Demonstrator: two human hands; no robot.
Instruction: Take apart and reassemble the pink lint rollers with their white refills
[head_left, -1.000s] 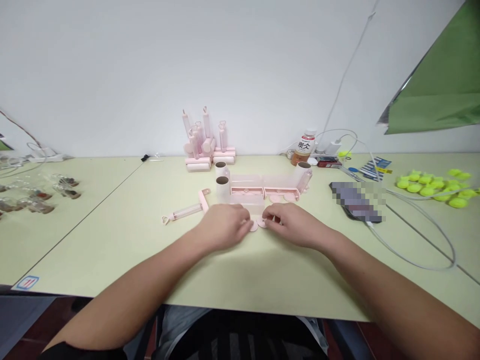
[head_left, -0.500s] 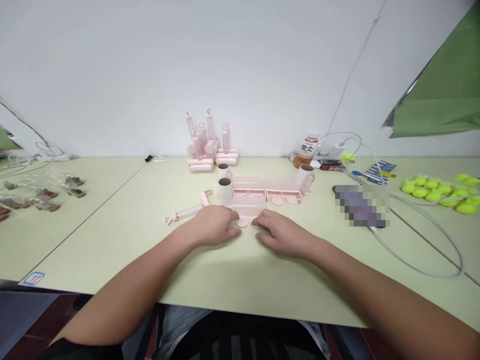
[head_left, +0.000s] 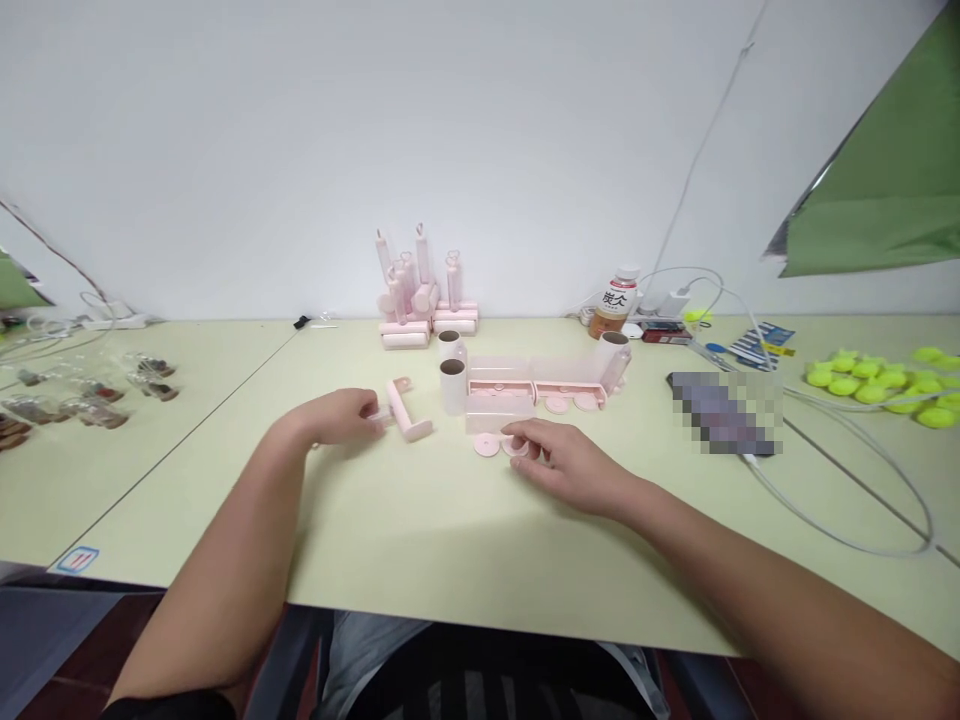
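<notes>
My left hand (head_left: 341,415) is closed round the clear handle of a pink lint roller frame (head_left: 403,410), which lies on the table with its U-shaped bracket to the right. The hand hides most of the handle. My right hand (head_left: 570,462) hovers low with fingers bent and apart, fingertips over a pink disc (head_left: 515,447); whether they touch it I cannot tell. Beside it lies another pink disc (head_left: 486,445). Just behind are a translucent cover (head_left: 499,413), pink roller trays (head_left: 568,394) and white paper rolls (head_left: 453,388) standing upright.
Several assembled pink lint rollers (head_left: 405,310) stand against the wall. To the right are a bottle (head_left: 615,303), a phone (head_left: 716,415) with a white cable, and several yellow-green pieces (head_left: 877,385). Small bagged items (head_left: 97,395) lie at the left.
My left hand has moved left from beside the discs to the lint roller frame's handle, and the frame has turned slightly. My right hand has stayed near the discs.
</notes>
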